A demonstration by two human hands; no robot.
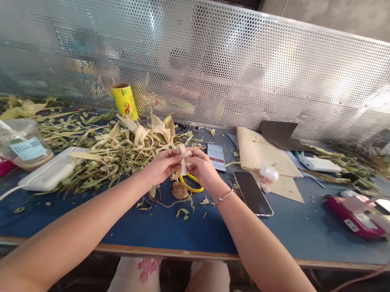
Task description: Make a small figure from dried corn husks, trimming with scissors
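My left hand (162, 163) and my right hand (202, 166) meet over the blue table (173, 227), fingers pinched together on a pale strip of dried husk (183, 158) held between them. Just below the hands lie yellow-handled scissors (192, 182) and a small brown woven ball (180, 191). A heap of dried husks and leaves (115, 147) spreads out to the left of my hands. A bead bracelet sits on my right wrist.
A black phone (252, 192), white earbud case (268, 173), brown paper sheets (261, 153) and a card (216, 157) lie to the right. Pink devices (354, 218), cables, a yellow tube (125, 100), a plastic cup (15, 139) and a perforated metal screen (209, 63) surround the work area.
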